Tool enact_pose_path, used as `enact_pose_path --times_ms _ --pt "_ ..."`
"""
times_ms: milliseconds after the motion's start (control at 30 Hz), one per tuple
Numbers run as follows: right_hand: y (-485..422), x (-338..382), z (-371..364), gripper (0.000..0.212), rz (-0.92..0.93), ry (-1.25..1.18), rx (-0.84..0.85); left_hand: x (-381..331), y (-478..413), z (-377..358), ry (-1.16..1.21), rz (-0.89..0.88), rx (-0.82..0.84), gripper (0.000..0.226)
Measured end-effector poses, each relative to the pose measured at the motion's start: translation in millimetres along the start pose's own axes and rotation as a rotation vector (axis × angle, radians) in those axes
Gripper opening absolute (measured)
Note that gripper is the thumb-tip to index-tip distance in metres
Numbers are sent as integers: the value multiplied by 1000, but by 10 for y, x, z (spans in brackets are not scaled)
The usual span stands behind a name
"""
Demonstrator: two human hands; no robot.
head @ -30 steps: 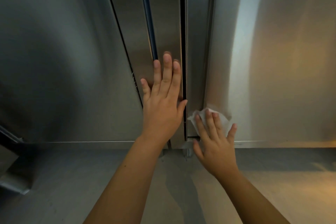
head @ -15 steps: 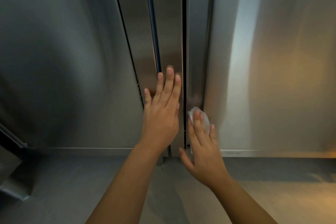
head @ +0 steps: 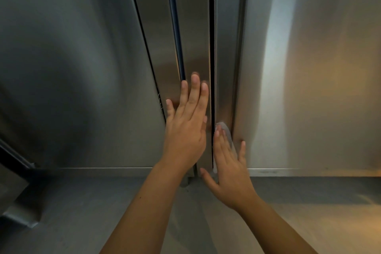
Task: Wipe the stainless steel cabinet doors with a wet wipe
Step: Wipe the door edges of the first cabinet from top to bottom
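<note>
- Left hand [head: 186,130]: flat, fingers extended and together, palm pressed on the left brushed stainless steel cabinet door [head: 72,68] at its inner vertical edge strip, holding nothing.
- Right hand [head: 228,171]: flat, fingers spread, thumb out to the left, pressing the thin white wet wipe [head: 225,132] against the right brushed stainless steel cabinet door [head: 309,68].
- Wipe sits under the right fingers [head: 220,144], on the right door's inner edge strip near the bottom corner; its top pokes out past the fingertips, a bit shows by the palm's left side.
- Dark vertical gap [head: 211,47] between doors runs between the two hands.
- Grey steel floor ledge [head: 82,212] below the doors' bottom edges.
</note>
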State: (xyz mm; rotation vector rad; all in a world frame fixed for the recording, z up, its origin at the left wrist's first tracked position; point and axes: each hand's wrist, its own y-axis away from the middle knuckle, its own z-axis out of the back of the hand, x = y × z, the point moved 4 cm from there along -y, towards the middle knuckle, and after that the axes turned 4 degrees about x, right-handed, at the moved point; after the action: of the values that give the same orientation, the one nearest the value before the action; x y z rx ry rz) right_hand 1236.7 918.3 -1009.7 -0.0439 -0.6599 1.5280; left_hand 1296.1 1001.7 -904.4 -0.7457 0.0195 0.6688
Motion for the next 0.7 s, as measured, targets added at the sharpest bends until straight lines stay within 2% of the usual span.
enact_pose_path --times_ms 100,300,367,567,633,700 --pt "91 9 -146 88 -22 -49 58 -3 -5 -2 0 6 0 68" --pt "423 -242 -533 94 -68 -74 342 -15 0 0 26 8 5 70" --pt "388 -195 -498 95 -66 -165 309 -17 -1 -2 29 8 3 70" --pt "106 128 -237 90 -40 -410 34 -18 -4 -12 42 11 -6 69" --pt "128 140 -255 90 -44 -436 26 -22 -3 -19 45 12 -15 69" --pt "213 79 -330 91 -57 -431 91 -24 -2 -21 50 12 -21 68"
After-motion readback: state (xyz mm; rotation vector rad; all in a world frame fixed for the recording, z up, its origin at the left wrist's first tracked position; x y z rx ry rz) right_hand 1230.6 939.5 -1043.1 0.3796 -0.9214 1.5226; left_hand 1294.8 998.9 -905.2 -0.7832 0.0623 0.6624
